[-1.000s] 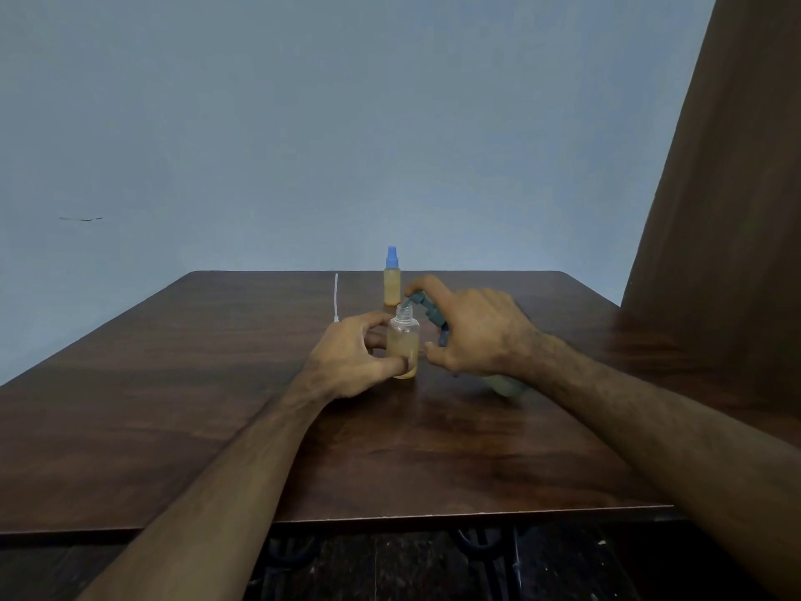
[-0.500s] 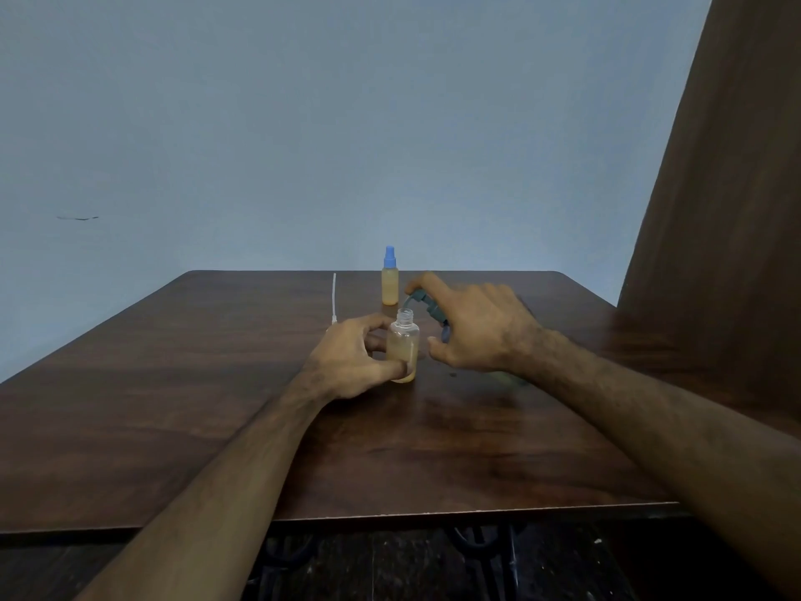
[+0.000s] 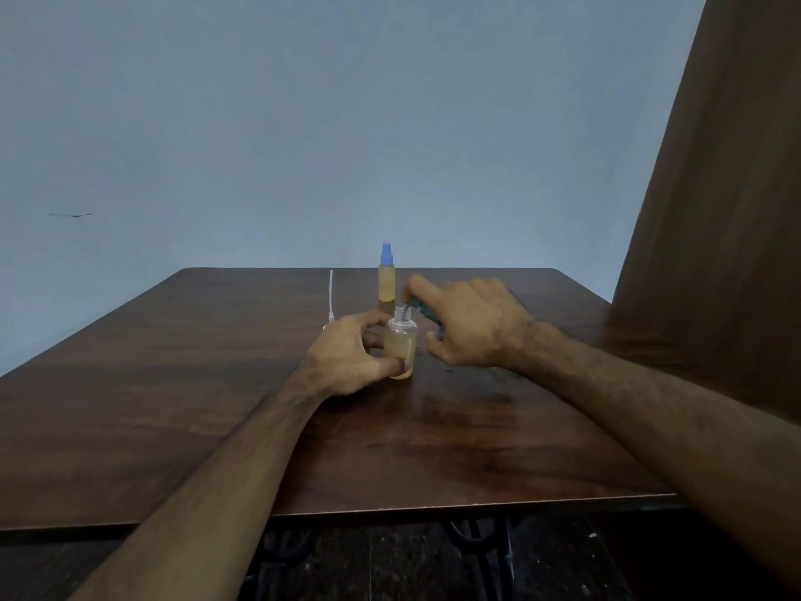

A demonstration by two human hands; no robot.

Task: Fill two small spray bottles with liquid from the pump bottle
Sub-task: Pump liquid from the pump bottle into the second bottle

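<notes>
Open uncapped spray bottle (image 3: pixel 400 348) upright at frame centre, mostly full of amber liquid; blue-capped spray bottle (image 3: pixel 387 273) upright just behind it; teal pump head (image 3: pixel 424 308) at its mouth (body hidden).

Light: dim, soft and even.
Glare: dull sheen on the table (image 3: pixel 182 383), left of the open small bottle (image 3: pixel 401 347).
Blur: right hand (image 3: pixel 472 325) slightly soft.
Distortion: wide-angle stretch at the frame edges.
</notes>
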